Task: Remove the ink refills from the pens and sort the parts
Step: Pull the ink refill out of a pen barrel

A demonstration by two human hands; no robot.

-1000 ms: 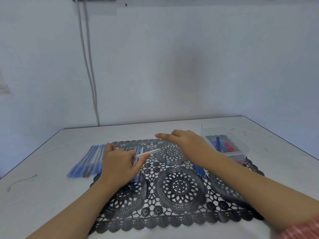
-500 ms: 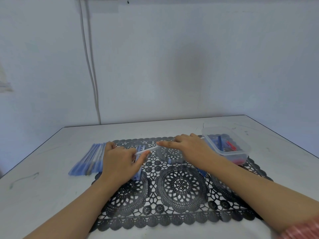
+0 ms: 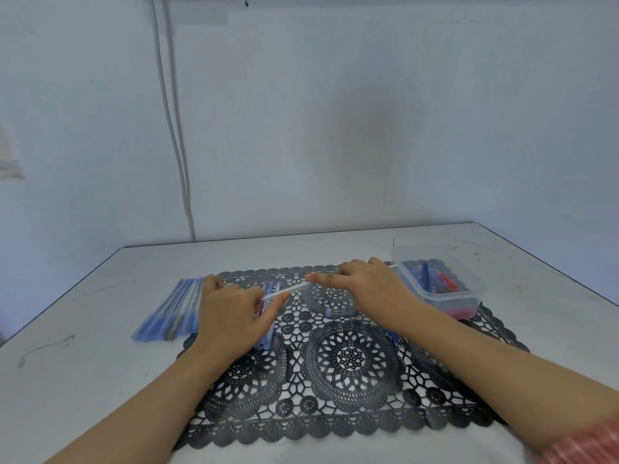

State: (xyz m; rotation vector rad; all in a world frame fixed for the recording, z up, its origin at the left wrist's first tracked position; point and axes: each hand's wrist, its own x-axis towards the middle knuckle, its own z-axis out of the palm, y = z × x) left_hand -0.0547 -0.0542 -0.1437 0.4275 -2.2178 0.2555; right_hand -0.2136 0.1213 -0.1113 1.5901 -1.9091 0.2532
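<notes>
My left hand [image 3: 231, 316] grips the near end of a pale clear pen [image 3: 284, 291] just above the black lace mat [image 3: 351, 356]. My right hand [image 3: 368, 289] pinches the pen's far end, index finger lying along it. A thin pale tip [image 3: 392, 266] sticks out past the right hand toward the clear plastic box [image 3: 469, 286]. A row of blue pens [image 3: 167, 309] lies left of the mat. More pens [image 3: 268, 333] lie on the mat, partly hidden under my left hand. Blue refills [image 3: 392, 336] show beside my right forearm.
The plastic box at the mat's right rear corner holds blue and red small parts. A small blue cap [image 3: 329, 312] lies on the mat between my hands. The white table [image 3: 83, 380] meets a wall behind, where two cables [image 3: 174, 128] hang.
My right hand came down from hovering above the pen and took hold of its far end; a thin tip now shows beyond that hand. My left hand has kept its grip.
</notes>
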